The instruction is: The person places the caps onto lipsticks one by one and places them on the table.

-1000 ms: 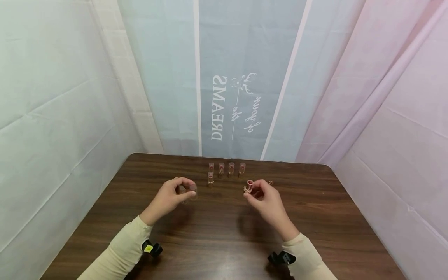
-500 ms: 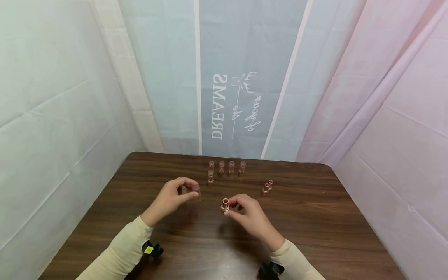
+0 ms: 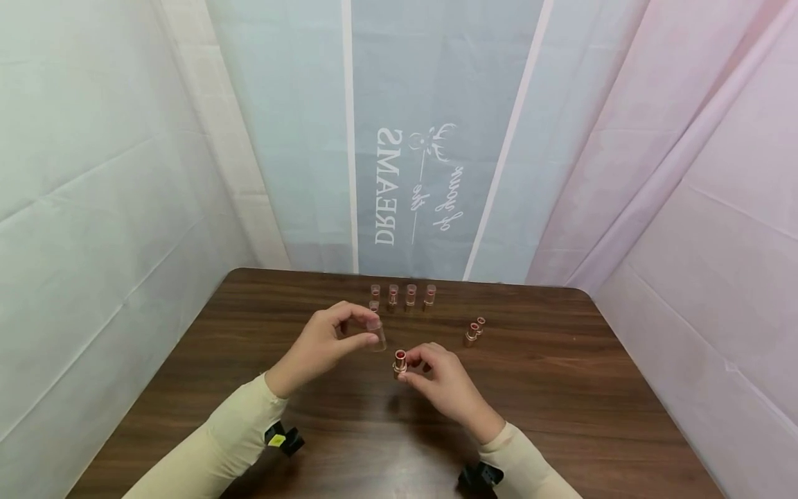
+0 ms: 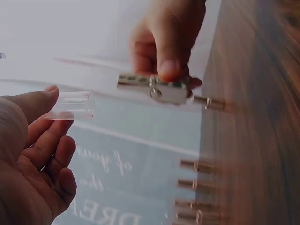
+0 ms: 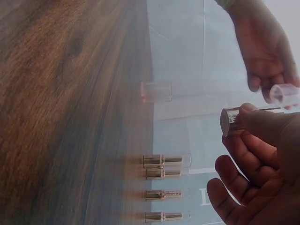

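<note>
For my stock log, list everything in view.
Table: one, brown, foreground
Backdrop: one, blue-grey with white lettering, behind table
Side cloths: two, pale, either side
Capped tubes: five, gold and red, near far edge
Uncapped tubes: two, gold and red, right of capped tubes
Loose cap: at least one, clear, on table
Held tube: one, gold and red, in right hand
Held cap: one, clear, in left hand
Wrist devices: two, black, at wrists
Sleeves: two, cream, forearms
Hands: two, bare, above table

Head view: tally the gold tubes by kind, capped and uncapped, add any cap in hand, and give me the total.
Capped tubes: 5, one partly hidden by the left hand
Uncapped tubes: 3, one of them in the right hand
Cap in hand: 1
Total: 9
</note>
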Action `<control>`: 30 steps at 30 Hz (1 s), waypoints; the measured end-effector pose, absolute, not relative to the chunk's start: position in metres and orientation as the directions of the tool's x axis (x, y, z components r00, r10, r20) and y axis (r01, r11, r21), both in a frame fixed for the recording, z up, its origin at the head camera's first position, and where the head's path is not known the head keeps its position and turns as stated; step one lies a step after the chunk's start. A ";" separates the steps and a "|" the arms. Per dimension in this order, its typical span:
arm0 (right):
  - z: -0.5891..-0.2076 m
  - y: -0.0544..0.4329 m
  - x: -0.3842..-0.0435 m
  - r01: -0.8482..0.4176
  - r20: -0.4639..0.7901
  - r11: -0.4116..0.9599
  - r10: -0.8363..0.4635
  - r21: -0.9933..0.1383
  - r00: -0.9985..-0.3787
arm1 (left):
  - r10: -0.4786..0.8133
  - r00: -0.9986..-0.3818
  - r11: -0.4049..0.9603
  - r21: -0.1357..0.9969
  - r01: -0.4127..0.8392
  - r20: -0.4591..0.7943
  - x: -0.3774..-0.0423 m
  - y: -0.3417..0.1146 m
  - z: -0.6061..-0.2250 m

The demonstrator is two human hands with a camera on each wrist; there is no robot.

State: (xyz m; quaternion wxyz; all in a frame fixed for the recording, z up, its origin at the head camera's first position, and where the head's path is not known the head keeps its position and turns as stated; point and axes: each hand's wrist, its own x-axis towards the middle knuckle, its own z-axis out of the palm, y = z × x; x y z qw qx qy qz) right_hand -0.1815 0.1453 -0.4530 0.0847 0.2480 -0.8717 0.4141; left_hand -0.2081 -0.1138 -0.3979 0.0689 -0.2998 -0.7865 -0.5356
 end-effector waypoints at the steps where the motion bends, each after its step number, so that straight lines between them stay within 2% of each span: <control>1: -0.453 0.146 -0.182 -0.501 0.350 0.535 -0.363 -0.680 -0.864 | 0.410 -0.803 0.242 0.797 0.554 0.433 -0.208 -0.110 -0.395; 11: -0.451 0.145 -0.181 -0.493 0.330 0.538 -0.374 -0.684 -0.867 | 0.510 -0.721 0.302 0.688 0.660 0.468 -0.209 -0.088 -0.397; 21: -0.447 0.147 -0.180 -0.500 0.347 0.509 -0.369 -0.701 -0.862 | 0.556 -0.715 0.336 0.671 0.661 0.425 -0.209 -0.083 -0.405; 30: -0.444 0.148 -0.179 -0.512 0.353 0.510 -0.379 -0.692 -0.855 | 0.556 -0.709 0.340 0.659 0.671 0.434 -0.208 -0.079 -0.406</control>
